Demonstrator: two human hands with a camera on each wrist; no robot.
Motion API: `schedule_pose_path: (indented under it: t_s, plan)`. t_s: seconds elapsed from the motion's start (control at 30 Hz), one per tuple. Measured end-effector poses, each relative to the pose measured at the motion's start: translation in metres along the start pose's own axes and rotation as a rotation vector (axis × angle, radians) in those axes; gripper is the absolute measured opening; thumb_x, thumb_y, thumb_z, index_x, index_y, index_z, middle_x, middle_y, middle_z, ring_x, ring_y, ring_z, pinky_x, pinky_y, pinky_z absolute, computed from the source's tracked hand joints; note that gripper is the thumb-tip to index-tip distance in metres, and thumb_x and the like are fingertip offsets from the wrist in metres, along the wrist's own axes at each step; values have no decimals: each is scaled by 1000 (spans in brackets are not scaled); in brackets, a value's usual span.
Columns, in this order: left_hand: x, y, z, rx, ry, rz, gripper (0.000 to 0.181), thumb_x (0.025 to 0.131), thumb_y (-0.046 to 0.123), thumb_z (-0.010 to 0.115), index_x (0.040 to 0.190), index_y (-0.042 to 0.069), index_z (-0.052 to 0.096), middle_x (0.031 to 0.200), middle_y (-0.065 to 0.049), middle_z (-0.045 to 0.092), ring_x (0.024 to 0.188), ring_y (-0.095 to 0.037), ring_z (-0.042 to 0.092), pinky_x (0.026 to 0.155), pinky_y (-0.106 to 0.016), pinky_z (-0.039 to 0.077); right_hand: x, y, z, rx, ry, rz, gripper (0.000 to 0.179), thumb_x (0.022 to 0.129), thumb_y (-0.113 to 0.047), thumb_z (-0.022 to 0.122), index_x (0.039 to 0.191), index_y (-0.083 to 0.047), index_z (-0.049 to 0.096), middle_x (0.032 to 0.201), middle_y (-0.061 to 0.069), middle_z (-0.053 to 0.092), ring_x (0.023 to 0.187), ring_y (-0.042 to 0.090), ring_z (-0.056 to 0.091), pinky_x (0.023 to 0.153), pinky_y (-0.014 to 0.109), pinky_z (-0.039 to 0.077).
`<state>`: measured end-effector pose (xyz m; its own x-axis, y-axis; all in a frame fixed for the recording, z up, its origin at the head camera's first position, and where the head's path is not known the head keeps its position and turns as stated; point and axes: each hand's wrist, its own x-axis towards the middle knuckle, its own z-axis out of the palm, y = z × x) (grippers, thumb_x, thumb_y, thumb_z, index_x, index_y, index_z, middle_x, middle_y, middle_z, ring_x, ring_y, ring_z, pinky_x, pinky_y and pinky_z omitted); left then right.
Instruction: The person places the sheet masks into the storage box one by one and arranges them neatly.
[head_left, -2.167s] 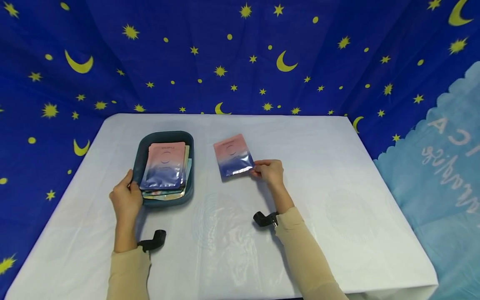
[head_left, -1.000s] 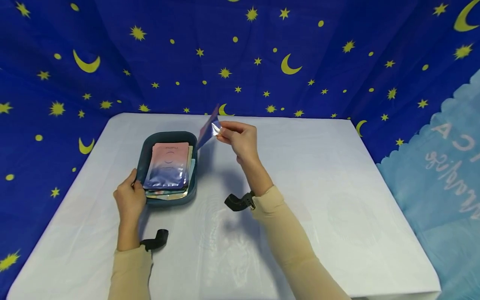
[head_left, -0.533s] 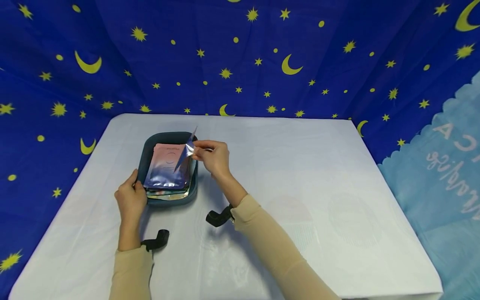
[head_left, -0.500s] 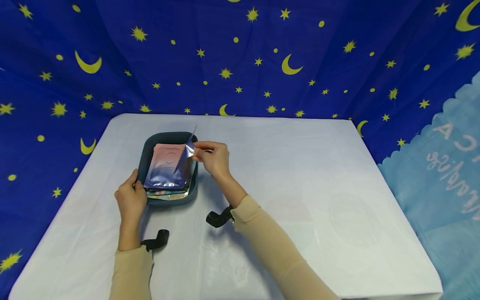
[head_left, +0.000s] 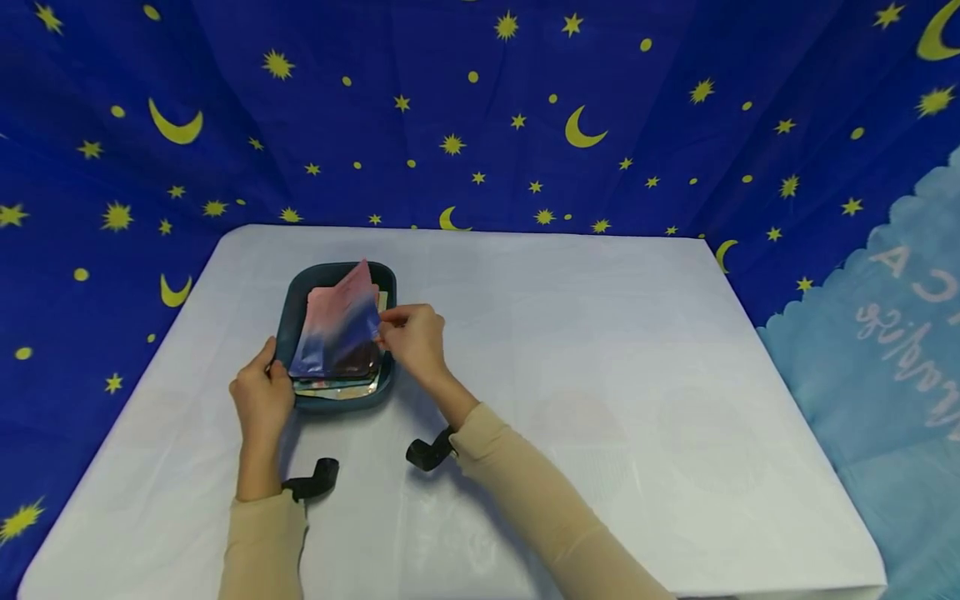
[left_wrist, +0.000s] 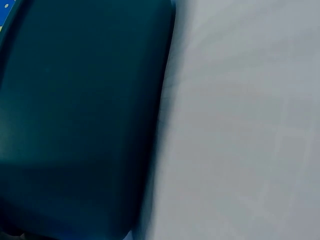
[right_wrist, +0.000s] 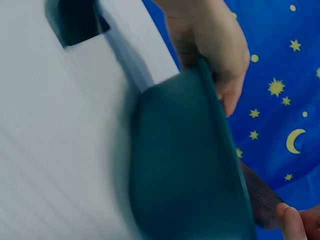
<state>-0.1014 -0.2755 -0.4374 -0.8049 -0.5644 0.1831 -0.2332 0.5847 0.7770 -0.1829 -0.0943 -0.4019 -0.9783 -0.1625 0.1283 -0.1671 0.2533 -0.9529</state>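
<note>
A dark teal plastic bin (head_left: 337, 407) stands on the left of the table, and its wall (left_wrist: 80, 115) fills much of the left wrist view. My left hand (head_left: 261, 396) grips its left rim; the right wrist view shows the fingers of that hand (right_wrist: 212, 55) hooked over the edge. My right hand (head_left: 416, 342) pinches the edge of a pink-and-blue foil sachet (head_left: 358, 312) between thumb and fingers. This sachet tilts over the stack inside the bin, hiding part of it. Other flat sachets (head_left: 337, 390) show below, the lower ones patterned and pale.
A white cloth covers the table (head_left: 600, 350). Behind it hangs a blue curtain (head_left: 420, 117) with yellow stars and moons. Black camera mounts (head_left: 313, 481) stick out from both wrists, low over the cloth. A light blue panel with lettering (head_left: 885, 350) hangs at the right.
My right hand has lifted the sachet from the table, carried it left over the bin, and lowered and tilted it onto the stack. My left hand has stayed at the rim.
</note>
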Motion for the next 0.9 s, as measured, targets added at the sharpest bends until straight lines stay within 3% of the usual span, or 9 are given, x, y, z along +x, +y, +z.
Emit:
schedule_pose_path:
  t_s: [0.13, 0.23, 0.33, 0.43, 0.6, 0.9]
  plan:
    - [0, 1, 1, -1, 5, 13, 46, 92, -4, 42, 137, -3, 52, 128, -34, 54, 108, -47, 58, 90, -61, 45, -3, 1, 3, -55, -47, -5, 16, 88, 0, 65, 99, 5, 75, 77, 15, 75, 57, 15, 70, 52, 17, 53]
    - [0, 3, 2, -3, 2, 8, 45, 92, -5, 43, 137, -3, 53, 130, -33, 53, 116, -50, 55, 93, -61, 44, -5, 0, 1, -176, -77, -33, 15, 88, -5, 67, 98, 1, 77, 81, 11, 76, 63, 13, 71, 55, 14, 50]
    - [0, 4, 2, -2, -3, -1, 45, 93, -5, 42, 137, -3, 52, 131, -33, 53, 115, -48, 56, 93, -61, 44, -6, -2, -4, -310, -94, -67, 15, 89, -12, 69, 98, -6, 79, 87, 6, 77, 69, 12, 70, 56, 14, 46]
    - [0, 5, 3, 0, -9, -14, 45, 94, -4, 41, 138, -3, 51, 133, -32, 52, 108, -44, 58, 89, -59, 46, -6, -2, -12, -366, -85, -89, 15, 89, -16, 69, 99, -10, 79, 92, 3, 78, 75, 13, 71, 59, 19, 47]
    - [1, 5, 3, 8, -9, -36, 45, 95, -3, 41, 139, -2, 50, 135, -30, 51, 114, -44, 57, 93, -58, 45, -4, 1, -28, -337, -60, -100, 15, 89, -16, 70, 100, -10, 79, 90, 3, 78, 79, 14, 73, 70, 23, 53]
    - [1, 1, 1, 4, -5, -31, 45, 94, -3, 42, 137, -2, 52, 134, -30, 52, 121, -47, 53, 99, -60, 42, -6, 11, -44, -258, -89, -112, 15, 90, -13, 68, 98, -5, 78, 81, 7, 76, 70, 15, 72, 67, 20, 53]
